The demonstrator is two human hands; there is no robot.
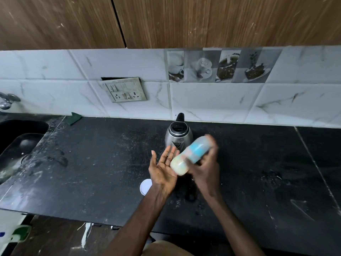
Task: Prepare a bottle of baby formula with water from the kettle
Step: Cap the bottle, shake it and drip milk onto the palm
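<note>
My right hand [207, 169] grips a baby bottle [191, 154] with a blue band, tilted so its pale milky end points down-left; the bottle is motion-blurred. That end rests against the palm of my left hand [162, 169], which is held flat with fingers spread and palm up. Just behind both hands a steel kettle [178, 136] with a black lid and handle stands on the black counter [92, 163]. A round white lid [145, 186] lies on the counter, partly hidden under my left wrist.
A dark sink [20, 145] with a tap [7, 101] is at the far left. A green scrub pad [73, 118] lies by the tiled wall, below a switch and socket plate [125, 89]. Wet spots and white dust mark the counter.
</note>
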